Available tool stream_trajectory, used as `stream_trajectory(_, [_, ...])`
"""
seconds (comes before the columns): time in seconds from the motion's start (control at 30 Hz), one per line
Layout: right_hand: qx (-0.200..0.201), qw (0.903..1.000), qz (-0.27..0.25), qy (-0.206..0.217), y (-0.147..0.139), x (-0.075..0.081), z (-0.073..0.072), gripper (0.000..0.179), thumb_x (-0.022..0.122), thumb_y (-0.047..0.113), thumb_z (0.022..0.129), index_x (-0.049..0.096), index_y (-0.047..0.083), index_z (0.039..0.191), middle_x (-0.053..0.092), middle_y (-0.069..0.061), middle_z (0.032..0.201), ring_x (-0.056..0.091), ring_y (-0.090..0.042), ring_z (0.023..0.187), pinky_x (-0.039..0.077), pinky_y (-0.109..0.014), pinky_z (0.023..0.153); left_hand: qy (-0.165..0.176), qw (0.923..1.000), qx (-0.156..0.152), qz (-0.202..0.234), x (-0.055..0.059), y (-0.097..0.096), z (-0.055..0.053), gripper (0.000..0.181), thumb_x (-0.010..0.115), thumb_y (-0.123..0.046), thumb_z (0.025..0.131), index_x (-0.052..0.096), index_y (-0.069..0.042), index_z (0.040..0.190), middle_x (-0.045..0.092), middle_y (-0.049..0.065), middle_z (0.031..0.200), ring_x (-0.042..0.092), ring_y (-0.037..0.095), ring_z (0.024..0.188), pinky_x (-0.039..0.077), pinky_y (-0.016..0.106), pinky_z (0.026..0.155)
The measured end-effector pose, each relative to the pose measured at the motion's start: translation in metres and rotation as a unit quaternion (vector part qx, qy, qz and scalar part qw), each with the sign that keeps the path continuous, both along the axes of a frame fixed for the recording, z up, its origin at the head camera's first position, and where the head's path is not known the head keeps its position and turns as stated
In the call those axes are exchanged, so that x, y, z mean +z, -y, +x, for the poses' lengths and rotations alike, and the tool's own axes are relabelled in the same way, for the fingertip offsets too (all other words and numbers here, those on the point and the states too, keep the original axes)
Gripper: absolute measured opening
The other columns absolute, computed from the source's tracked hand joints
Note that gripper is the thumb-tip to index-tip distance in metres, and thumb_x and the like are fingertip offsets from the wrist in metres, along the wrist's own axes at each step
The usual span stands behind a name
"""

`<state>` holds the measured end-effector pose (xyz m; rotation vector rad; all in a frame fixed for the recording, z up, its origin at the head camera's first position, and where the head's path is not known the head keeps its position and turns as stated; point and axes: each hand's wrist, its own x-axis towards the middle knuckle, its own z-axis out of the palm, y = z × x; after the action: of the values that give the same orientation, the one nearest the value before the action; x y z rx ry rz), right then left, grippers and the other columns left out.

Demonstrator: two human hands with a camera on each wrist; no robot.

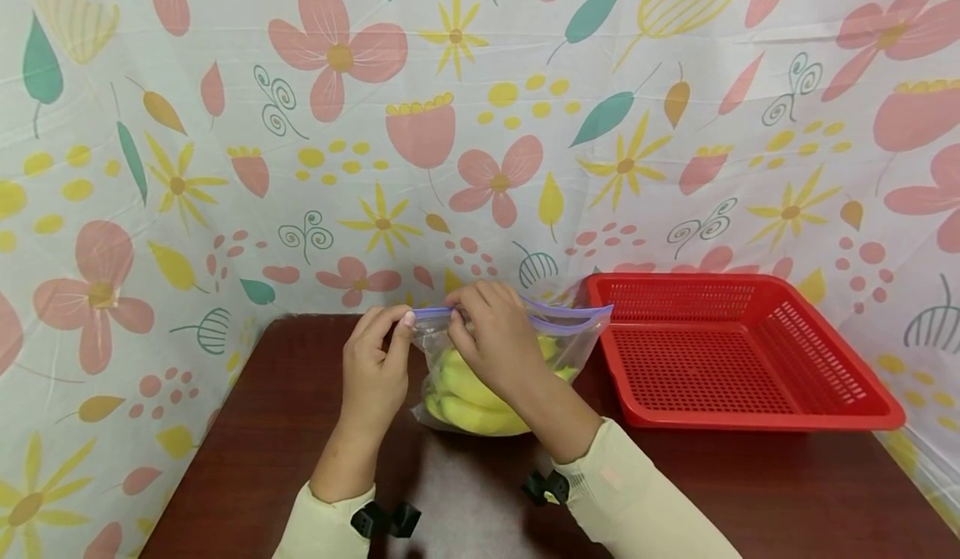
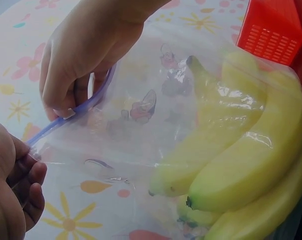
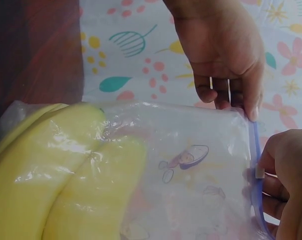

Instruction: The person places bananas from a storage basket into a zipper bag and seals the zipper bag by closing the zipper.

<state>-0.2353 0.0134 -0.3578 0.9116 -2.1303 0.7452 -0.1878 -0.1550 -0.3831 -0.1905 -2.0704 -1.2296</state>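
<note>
A clear zip bag (image 1: 577,351) with a purple zip strip (image 2: 83,107) stands on the table with yellow bananas (image 2: 251,170) inside. My left hand (image 1: 377,367) pinches the strip's left corner between thumb and fingers. Just to its right, my right hand (image 1: 495,334) pinches the same strip, thumb on the near side and fingers over the far side. Right of that hand, the two edges of the bag's mouth stand apart in the head view. Part of the bananas is hidden behind the right hand and forearm.
A red perforated plastic basket (image 1: 750,367) stands right of the bag, close to its right corner. The dark brown table (image 1: 247,451) ends at a floral cloth (image 1: 495,126) hanging behind and at the sides. Both sleeves carry small black devices (image 1: 385,520) at the wrists.
</note>
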Motion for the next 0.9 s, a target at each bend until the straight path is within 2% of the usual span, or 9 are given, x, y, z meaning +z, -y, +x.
stream_trajectory(0.27, [-0.009, 0.9999, 0.001, -0.006, -0.0023, -0.0004, 0.0000, 0.008, 0.063, 0.008, 0.091, 0.069, 0.009, 0.096, 0.066, -0.003, 0.087, 0.062, -0.023, 0.085, 0.050, -0.046, 0.091, -0.008, 0.9999, 0.007, 0.000, -0.0013, 0.0010, -0.0027, 0.019, 0.061, -0.022, 0.102, 0.074, -0.008, 0.103, 0.066, 0.005, 0.092, 0.052, 0.011, 0.080, 0.042, 0.020, 0.069])
stream_trajectory(0.5, [-0.030, 0.9995, 0.002, 0.002, -0.0040, -0.0011, -0.0003, 0.008, 0.065, 0.010, 0.090, 0.070, 0.012, 0.096, 0.067, -0.001, 0.089, 0.061, -0.024, 0.088, 0.048, -0.047, 0.089, -0.008, 0.9999, 0.005, 0.010, -0.0028, 0.0024, -0.0039, 0.018, 0.061, -0.021, 0.102, 0.074, -0.009, 0.103, 0.066, 0.005, 0.092, 0.054, 0.011, 0.082, 0.043, 0.020, 0.071])
stream_trajectory(0.9, [-0.038, 0.9992, -0.002, 0.010, -0.0065, -0.0008, 0.0021, 0.009, 0.065, 0.012, 0.090, 0.071, 0.013, 0.097, 0.068, -0.001, 0.090, 0.060, -0.024, 0.087, 0.045, -0.045, 0.084, -0.005, 0.9999, 0.001, 0.014, -0.0035, 0.0036, -0.0039, 0.019, 0.060, -0.021, 0.102, 0.075, -0.010, 0.104, 0.065, 0.005, 0.090, 0.052, 0.010, 0.079, 0.042, 0.019, 0.069])
